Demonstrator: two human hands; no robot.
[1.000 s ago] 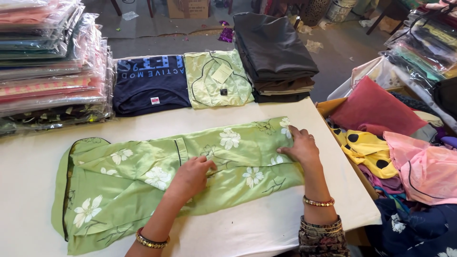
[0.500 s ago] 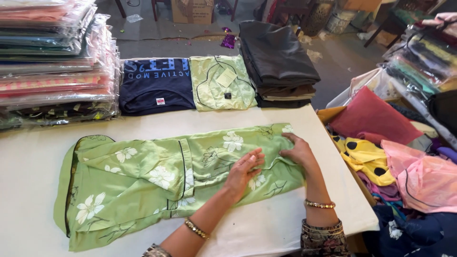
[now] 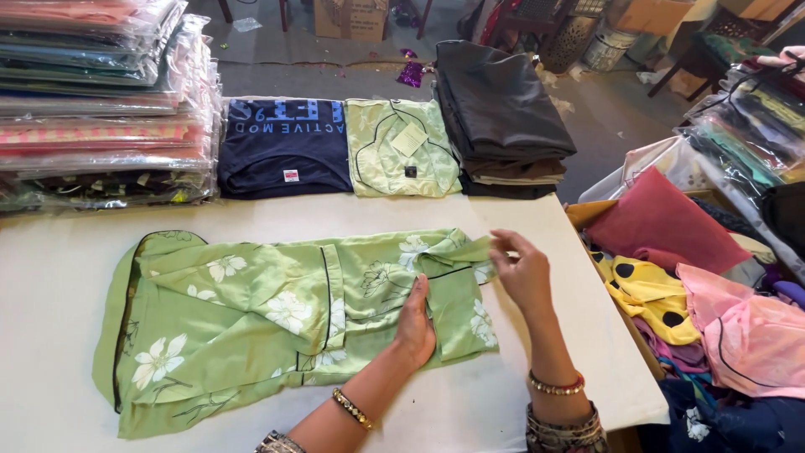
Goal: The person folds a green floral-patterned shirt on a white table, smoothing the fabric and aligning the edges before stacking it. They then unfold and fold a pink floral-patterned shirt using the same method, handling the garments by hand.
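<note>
Nearby, folded shirts [image 3: 335, 147] and wrapped stacks [image 3: 101, 101] edge the green garment [image 3: 251, 319].

Left hand [image 3: 416, 325] flat, palm down; right hand [image 3: 521, 270] pinching.

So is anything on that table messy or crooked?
A little. The green flowered garment lies rumpled, with its right end lifted in a fold by the right hand while the left hand presses it flat. The folded dark blue shirt and pale green top behind it sit tidy.
</note>
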